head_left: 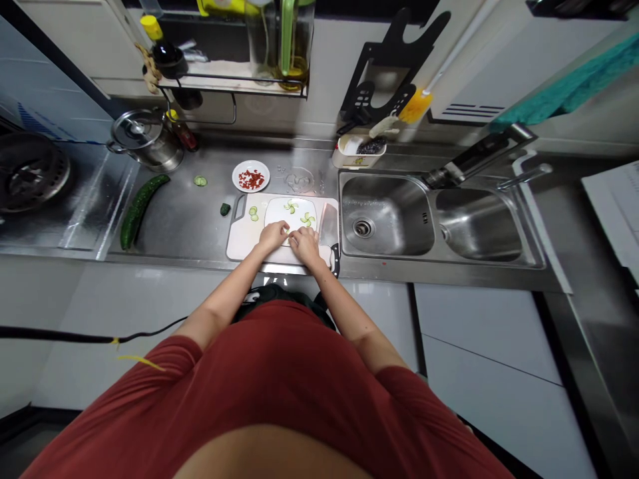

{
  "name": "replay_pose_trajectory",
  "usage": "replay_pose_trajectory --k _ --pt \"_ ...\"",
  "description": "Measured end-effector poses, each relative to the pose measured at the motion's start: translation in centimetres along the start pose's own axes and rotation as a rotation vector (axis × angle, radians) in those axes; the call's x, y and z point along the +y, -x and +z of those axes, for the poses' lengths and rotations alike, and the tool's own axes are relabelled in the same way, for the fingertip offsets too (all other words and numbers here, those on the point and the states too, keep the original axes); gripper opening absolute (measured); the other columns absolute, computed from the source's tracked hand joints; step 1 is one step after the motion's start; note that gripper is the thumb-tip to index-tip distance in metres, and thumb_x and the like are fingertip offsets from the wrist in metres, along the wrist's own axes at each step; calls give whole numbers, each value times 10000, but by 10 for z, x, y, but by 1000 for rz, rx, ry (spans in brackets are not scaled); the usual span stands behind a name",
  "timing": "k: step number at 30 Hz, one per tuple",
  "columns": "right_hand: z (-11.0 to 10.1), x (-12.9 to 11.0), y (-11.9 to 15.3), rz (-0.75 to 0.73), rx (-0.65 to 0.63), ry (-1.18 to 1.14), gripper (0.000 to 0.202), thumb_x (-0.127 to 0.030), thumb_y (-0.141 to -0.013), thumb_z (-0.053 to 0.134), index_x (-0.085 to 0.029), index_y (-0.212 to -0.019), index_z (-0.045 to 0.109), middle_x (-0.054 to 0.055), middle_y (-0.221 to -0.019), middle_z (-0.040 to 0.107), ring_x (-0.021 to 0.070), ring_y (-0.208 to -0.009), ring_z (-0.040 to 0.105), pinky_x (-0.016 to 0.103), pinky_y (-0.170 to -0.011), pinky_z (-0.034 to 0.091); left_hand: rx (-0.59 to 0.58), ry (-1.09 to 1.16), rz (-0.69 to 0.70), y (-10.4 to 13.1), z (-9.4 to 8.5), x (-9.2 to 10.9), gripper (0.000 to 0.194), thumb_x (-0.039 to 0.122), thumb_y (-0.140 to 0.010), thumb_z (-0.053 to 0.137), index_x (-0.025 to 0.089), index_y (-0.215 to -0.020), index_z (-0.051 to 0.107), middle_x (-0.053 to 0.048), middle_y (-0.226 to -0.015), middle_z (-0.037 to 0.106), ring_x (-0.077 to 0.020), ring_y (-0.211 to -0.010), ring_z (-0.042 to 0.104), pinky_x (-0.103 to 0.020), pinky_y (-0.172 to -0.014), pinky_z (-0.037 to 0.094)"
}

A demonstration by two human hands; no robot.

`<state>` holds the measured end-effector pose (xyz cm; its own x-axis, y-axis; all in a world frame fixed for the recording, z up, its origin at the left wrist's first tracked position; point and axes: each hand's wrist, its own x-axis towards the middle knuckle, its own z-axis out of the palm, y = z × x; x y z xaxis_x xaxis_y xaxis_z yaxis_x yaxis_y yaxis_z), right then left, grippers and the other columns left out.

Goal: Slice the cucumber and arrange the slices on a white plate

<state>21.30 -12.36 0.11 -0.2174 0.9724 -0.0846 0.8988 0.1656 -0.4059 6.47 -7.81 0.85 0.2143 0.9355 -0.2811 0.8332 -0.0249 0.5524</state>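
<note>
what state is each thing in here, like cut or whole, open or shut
left hand, fingers bent over the white plate
right hand, fingers bent, fingertips close to the left hand's
white plate, face up on the cutting board
long cucumber, in one long piece
cucumber slices, cut
red bits, chopped, on the small plate
knife, lying on the cutting board
pot, covered
faucet, no running water visible

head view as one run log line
left hand: at white plate; right hand: at plate; cucumber slices: fanned on plate; cutting board: under plate
</note>
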Motion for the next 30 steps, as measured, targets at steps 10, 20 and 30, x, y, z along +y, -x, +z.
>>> replay_pose_trajectory --k 10,20,30 --pt "-5 4 -3 -15 -52 -20 263 -297 -952 483 -233 -1086 700 106 -1109 568 283 -1097 400 406 -943 285 20 46 22 -1 2 -3 254 281 -807 650 210 -1044 709 -50 -858 707 -186 -803 620 -265 -753 442" --pt "-3 3 -2 -18 -24 -32 271 -299 -952 479 -239 -1083 708 101 -1084 569 281 -1092 396 404 -943 283 25 36 40 0 3 -3 260 254 -807 629 213 -1051 710 -48 -874 708 -182 -801 615 -263 -745 436" --pt "-4 4 -3 -11 -36 -17 262 -297 -947 485 -246 -1069 711 98 -1093 570 280 -1080 409 406 -933 291 29 51 44 -2 5 -6 248 245 -801 635 220 -1038 708 -35 -851 707 -176 -786 616 -260 -733 429"
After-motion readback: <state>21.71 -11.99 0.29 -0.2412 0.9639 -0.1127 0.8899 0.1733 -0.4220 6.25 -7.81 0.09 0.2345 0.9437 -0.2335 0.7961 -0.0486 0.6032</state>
